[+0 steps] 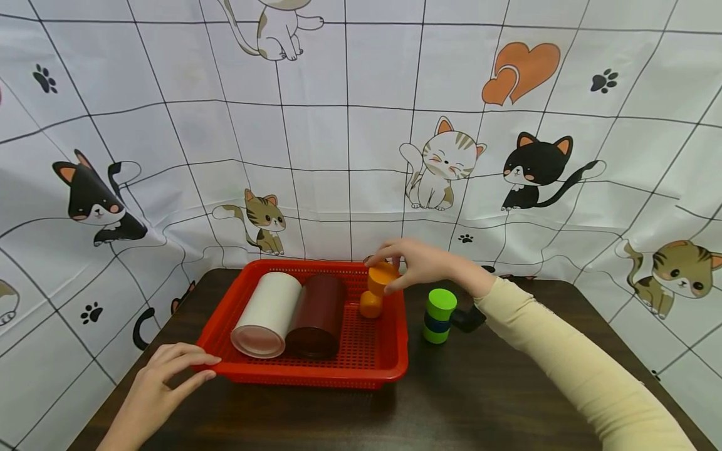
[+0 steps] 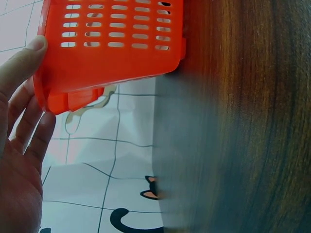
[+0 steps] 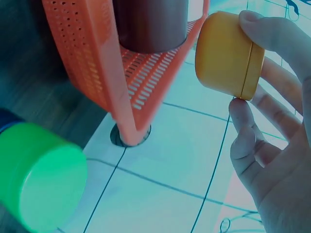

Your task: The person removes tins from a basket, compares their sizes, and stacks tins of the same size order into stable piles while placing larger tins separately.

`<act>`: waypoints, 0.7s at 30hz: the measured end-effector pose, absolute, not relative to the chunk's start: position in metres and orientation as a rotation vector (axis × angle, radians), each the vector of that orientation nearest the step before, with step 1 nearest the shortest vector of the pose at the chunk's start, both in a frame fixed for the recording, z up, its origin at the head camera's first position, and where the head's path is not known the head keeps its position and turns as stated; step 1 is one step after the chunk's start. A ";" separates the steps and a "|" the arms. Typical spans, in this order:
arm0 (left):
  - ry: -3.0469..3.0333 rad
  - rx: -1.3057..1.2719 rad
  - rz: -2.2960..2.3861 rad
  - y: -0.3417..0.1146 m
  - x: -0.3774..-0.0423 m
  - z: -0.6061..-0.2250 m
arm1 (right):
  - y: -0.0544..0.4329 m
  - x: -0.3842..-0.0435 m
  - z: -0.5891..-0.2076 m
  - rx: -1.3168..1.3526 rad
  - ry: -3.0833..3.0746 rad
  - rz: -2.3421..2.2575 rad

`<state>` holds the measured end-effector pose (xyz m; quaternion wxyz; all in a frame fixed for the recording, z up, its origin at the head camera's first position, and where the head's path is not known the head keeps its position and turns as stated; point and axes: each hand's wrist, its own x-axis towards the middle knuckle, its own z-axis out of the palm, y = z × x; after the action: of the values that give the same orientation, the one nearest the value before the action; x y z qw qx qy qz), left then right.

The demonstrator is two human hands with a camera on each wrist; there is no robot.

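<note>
An orange lidded jar [image 3: 223, 53] is pinched between the thumb and fingers of my right hand [image 1: 420, 263]. In the head view it is over the right back part of a red plastic basket [image 1: 366, 374]. Just below it in that view, a smaller orange round piece [image 1: 370, 305] shows inside the basket. My left hand [image 1: 160, 382] grips the basket's rim at the front left corner, thumb on one side and fingers on the other in the left wrist view. A white cylinder [image 1: 267, 310] and a dark brown cylinder [image 1: 320, 313] lie side by side in the basket.
A green container with a dark blue band [image 1: 439, 313] stands right of the basket, a black object [image 1: 468, 319] beside it. All sit on a dark wood table [image 1: 479, 401]. A white cat-print sheet [image 1: 361, 138] hangs behind and at both sides.
</note>
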<state>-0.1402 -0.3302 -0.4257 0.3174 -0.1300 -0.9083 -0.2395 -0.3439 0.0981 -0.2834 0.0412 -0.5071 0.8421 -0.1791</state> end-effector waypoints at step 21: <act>-2.402 -0.325 -0.635 -0.330 -0.140 -0.424 | 0.172 -0.339 -0.277 -1.441 2.706 -0.573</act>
<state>-0.1396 -0.3298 -0.4242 0.3129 -0.1231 -0.9105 -0.2408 -0.3395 0.1718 -0.2768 0.0115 -0.4620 0.8676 -0.1836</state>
